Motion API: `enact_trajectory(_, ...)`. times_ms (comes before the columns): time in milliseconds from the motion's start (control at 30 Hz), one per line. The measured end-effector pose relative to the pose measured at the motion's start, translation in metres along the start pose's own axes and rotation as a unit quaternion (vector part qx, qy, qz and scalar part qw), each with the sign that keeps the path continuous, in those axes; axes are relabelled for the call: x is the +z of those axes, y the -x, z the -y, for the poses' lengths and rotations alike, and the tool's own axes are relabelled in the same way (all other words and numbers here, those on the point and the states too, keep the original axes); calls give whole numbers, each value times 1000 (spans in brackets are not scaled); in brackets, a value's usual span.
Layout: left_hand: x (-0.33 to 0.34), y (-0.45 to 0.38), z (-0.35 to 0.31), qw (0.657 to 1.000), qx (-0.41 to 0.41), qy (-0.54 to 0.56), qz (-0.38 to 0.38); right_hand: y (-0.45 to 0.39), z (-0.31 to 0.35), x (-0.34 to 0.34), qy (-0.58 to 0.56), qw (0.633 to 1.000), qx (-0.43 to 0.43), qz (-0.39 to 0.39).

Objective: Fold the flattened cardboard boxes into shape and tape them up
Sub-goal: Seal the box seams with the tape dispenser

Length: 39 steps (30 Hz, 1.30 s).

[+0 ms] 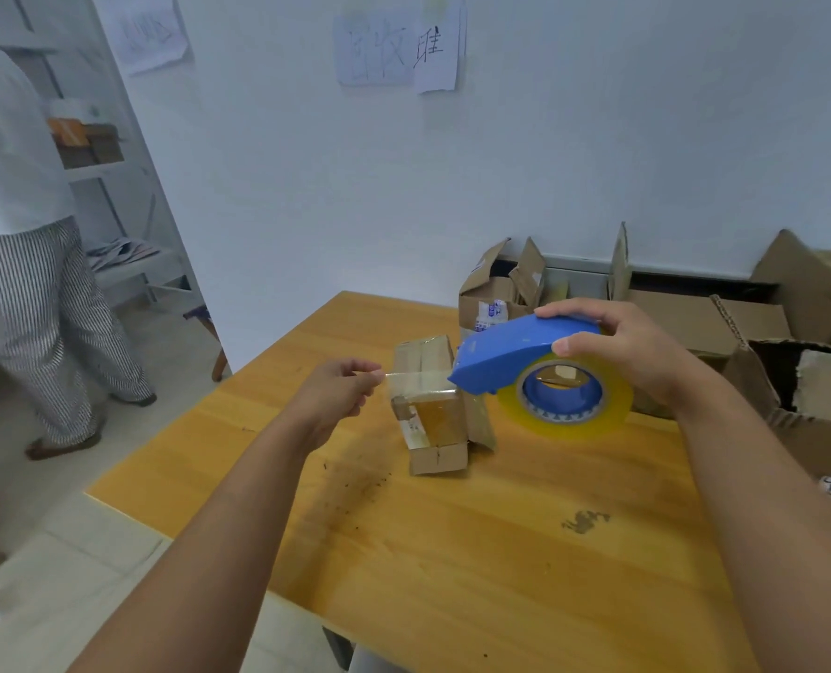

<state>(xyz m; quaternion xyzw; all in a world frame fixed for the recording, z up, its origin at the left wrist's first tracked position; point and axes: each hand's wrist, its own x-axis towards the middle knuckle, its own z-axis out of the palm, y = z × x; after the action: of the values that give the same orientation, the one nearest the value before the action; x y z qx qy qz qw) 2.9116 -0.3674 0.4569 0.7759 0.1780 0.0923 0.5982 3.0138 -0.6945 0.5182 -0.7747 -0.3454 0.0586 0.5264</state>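
Desk (501, 551), yellow wood, stained and crumb-strewn. Small cardboard box (430, 420), partly taped, standing near its middle. Left hand (338, 395) just left of the box, grip pinching the free end of a clear tape strip (416, 378) stretched above it. Right hand (632, 352), grip curled over a blue tape dispenser (515, 357) with its yellowish roll (569, 405). Open boxes (695, 318) behind, at the wall.
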Motion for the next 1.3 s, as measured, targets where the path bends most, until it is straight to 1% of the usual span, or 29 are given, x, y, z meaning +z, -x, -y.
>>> enact_trajectory(133, 11, -3, 7, 1000, -20, 0, -4, -1, -7, 1, -11, 1000, 6, -9)
enact_trajectory(433, 27, -4, 17, 997, -71, 1, 17, 10, -35, -2, 2, 999, 37, -12)
enact_trajectory(533, 35, -3, 14, 996, -82, -33, 27, 16, -46, 0, 11, 999, 50, -13)
enact_trajectory(600, 42, -5, 12, 991, -77, -107, 3, 20, -53, 2, 10, 998, 55, -18)
enact_trajectory(633, 45, -6, 14, 984, -57, -168, -27, 22, -55, 3, 4, 998, 56, -21)
enact_trajectory(667, 49, -6, 15, 967, -16, -243, -72, 23, -57, 4, -3, 998, 56, -23)
enact_trajectory(700, 53, -3, 14, 941, 59, -309, -122, 25, -59, 5, -9, 998, 56, -25)
enact_trajectory(733, 59, 2, 12, 911, 158, -347, -157, 25, -60, 5, -11, 998, 57, -27)
enact_trajectory(767, 66, 8, 11, 885, 252, -355, -162, 26, -62, 5, -14, 998, 58, -28)
enact_trajectory(800, 74, 13, 11, 867, 315, -362, -134, 27, -63, 6, -16, 998, 58, -30)
enact_trajectory(833, 81, 17, 13, 854, 346, -376, -99, 27, -64, 6, -20, 998, 60, -32)
enact_trajectory(900, 94, 23, 20, 831, 345, -434, -52, 29, -65, 6, -26, 997, 63, -37)
enact_trajectory(967, 97, 22, 28, 802, 359, -472, -69, 30, -66, 9, -30, 997, 63, -39)
enact_trajectory(1033, 92, 19, 32, 789, 397, -459, -94, 31, -64, 13, -34, 997, 62, -37)
enact_trajectory(1133, 76, 7, 32, 769, 436, -456, -98, 30, -59, 21, -42, 997, 59, -27)
enact_trajectory(1200, 67, 1, 31, 767, 442, -455, -93, 28, -55, 27, -38, 998, 56, -16)
enact_trajectory(1300, 66, 2, 30, 786, 419, -450, -69, 26, -51, 34, -21, 998, 51, 2)
